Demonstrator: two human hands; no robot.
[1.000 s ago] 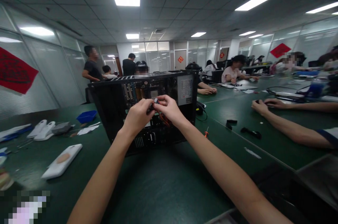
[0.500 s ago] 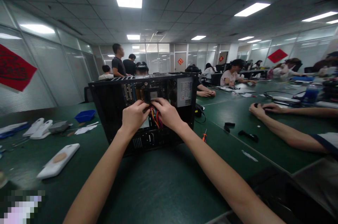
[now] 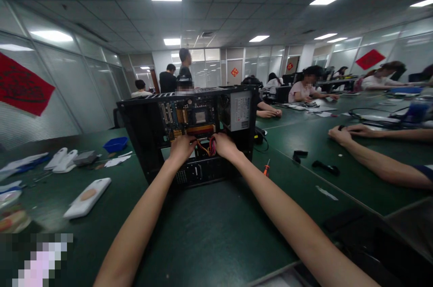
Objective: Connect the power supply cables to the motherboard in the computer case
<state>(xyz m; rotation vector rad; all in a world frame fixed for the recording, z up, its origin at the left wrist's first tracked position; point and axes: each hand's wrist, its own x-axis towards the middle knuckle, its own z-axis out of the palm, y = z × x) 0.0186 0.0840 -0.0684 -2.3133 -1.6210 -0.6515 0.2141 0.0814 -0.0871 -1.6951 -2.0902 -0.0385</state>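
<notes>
A black computer case (image 3: 135,127) stands on the table with its open side facing me. Inside it I see the motherboard (image 3: 189,111) with a square processor socket, and a labelled power supply (image 3: 239,111) at the upper right. My right hand (image 3: 226,146) is closed around a bundle of coloured power cables (image 3: 212,146) in the lower part of the case. My left hand (image 3: 181,148) pinches at the other end of yellow and orange wires that run between both hands; its fingertips are partly hidden.
A white phone (image 3: 88,197) and a blue tray (image 3: 115,144) lie to the left. An orange screwdriver (image 3: 266,169) and black plastic parts (image 3: 325,167) lie to the right. A co-worker's hands (image 3: 341,134) rest at the table's right side.
Both hands have moved down from the motherboard's middle and farther apart, carrying the cables lower. The processor socket and the slots below it now show. The view has shifted slightly.
</notes>
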